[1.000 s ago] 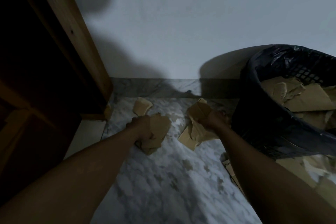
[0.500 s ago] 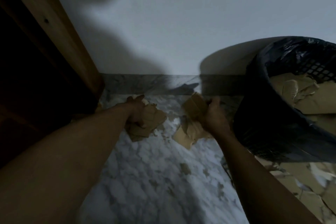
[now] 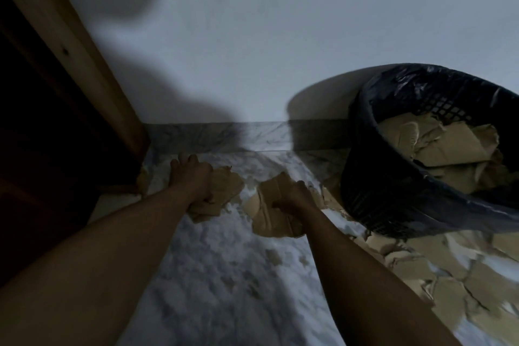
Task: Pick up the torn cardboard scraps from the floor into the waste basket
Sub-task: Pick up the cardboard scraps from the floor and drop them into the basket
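Head view, dim light. I see the left hand low over the marble floor, close to the skirting. Its fingers are curled and pressed together on the left bundle of torn cardboard, most of which lies under the palm. The right hand grips the right bundle, with its fingers wrapped around creased brown pieces that hang below the fist; I cannot tell whether either bundle touches the floor. The waste basket, dark and lined with a black bag, stands to the right against the wall. It is cut off by the frame edge and holds binned scraps up near its rim. Loose scraps lie on the floor in front of the basket, blurred, partly behind the right forearm and running out of view at lower right. A small scrap sits at the foot of the wooden door frame; the space left of that frame is too dark to read.
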Tool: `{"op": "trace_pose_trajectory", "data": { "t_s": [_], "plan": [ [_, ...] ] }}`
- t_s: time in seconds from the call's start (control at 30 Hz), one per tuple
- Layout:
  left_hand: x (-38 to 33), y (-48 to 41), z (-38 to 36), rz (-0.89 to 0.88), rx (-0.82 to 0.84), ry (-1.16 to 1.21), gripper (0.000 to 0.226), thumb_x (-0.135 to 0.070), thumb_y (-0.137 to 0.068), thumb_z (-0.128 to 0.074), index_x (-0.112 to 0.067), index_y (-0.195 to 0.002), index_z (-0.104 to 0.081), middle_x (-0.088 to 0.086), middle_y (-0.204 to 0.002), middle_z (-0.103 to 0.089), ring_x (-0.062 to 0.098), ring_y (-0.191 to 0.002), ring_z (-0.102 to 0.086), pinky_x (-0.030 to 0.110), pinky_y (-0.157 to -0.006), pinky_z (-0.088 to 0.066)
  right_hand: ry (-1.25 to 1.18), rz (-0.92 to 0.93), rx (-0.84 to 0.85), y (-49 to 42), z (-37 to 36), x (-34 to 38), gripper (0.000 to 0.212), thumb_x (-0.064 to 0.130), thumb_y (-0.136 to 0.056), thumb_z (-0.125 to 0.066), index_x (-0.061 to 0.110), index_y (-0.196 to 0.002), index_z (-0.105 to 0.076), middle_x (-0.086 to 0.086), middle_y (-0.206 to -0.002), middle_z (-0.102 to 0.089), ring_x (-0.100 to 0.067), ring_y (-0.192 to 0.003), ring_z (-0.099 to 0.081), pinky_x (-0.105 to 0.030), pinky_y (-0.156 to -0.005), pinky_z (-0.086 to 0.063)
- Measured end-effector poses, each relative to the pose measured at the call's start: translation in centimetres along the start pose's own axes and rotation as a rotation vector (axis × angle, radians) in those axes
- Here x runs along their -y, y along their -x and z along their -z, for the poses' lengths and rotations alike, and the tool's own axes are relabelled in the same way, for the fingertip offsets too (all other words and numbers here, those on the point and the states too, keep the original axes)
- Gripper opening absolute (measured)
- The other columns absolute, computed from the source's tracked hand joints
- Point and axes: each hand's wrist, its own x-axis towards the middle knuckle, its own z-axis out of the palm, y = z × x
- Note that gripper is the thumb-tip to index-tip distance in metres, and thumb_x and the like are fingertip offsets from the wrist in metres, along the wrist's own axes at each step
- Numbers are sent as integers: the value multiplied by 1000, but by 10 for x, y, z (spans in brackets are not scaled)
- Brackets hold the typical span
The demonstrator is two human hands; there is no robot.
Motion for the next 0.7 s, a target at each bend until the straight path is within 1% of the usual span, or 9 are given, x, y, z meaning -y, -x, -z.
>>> {"op": "trace_pose_trajectory", "data": {
  "t_s": [0.07, 0.13, 0.17, 0.23, 0.27, 0.4, 0.5, 0.6, 0.7],
  "plan": [
    [-3, 10, -1, 2, -55, 11, 59, -48, -70, -75, -27, -122, -55, 12, -131, -46, 37, -125, -39, 45, -103, -36, 70, 2, 56, 9, -2, -1, 83, 25, -86, -76, 5, -152, -29, -21, -150, -41, -32, -133, -47, -35, -106, -40],
    [-4, 16, -3, 12, -61, 88, 55, -42, -75, -73, -22, -122, -53, 14, -131, -43, 37, -118, -46, 42, -95, -43, 73, -5, 98, 20, -4, -4, 63, 24, -85, -77, 3, -139, -51, -19, -139, -55, -31, -123, -58, -37, -104, -45],
    [-4, 17, -5, 24, -42, 151, 54, -39, -78, -72, -20, -124, -51, 15, -134, -40, 37, -114, -50, 41, -91, -47, 98, 5, 103, 27, -6, -6, 57, 25, -85, -76, 2, -133, -56, -19, -137, -58, -30, -122, -58, -38, -107, -43],
    [-3, 20, -7, 42, 3, 245, 57, -35, -84, -70, -17, -132, -47, 16, -139, -35, 39, -111, -55, 41, -86, -50, 116, 49, 58, 40, -10, -11, 56, 29, -88, -73, 0, -132, -55, -20, -139, -53, -31, -128, -51, -37, -113, -34],
    [-3, 21, -6, 51, 13, 276, 58, -35, -84, -69, -17, -134, -45, 17, -139, -35, 40, -112, -55, 42, -86, -50, 90, 67, 22, 45, -12, -14, 57, 29, -89, -72, -1, -133, -54, -20, -141, -50, -32, -128, -49, -35, -110, -34],
    [-12, 20, 2, 7, 17, 433, 60, -31, -80, -72, -12, -133, -52, 18, -137, -48, 38, -118, -54, 39, -90, -48, -81, 86, -21, 68, -8, -24, 78, 29, -75, -85, 4, -136, -43, -15, -133, -52, -30, -116, -55, -43, -95, -50],
    [-40, 15, 18, -177, -2, 598, 65, -22, -71, -74, -10, -133, -55, 14, -131, -58, 31, -119, -57, 33, -89, -47, -167, 51, -13, 88, 28, -46, 79, 31, -73, -86, 5, -136, -45, -9, -124, -56, -22, -100, -55, -36, -84, -52],
    [-92, 19, 45, -366, 80, 607, 61, -22, -70, -80, -14, -126, -55, 3, -117, -58, 22, -105, -58, 26, -78, -41, -176, -45, 30, 109, 69, -79, 85, 38, -77, -83, 5, -145, -43, -12, -137, -53, -25, -111, -56, -37, -95, -51],
    [-153, 20, 56, -464, 277, 481, 45, -28, -79, -76, -19, -119, -59, 2, -114, -63, 21, -97, -61, 32, -78, -51, -217, -133, 40, 125, 88, -117, 88, 41, -72, -85, 12, -144, -43, -9, -140, -51, -29, -122, -53, -39, -102, -47]
  ]
}}
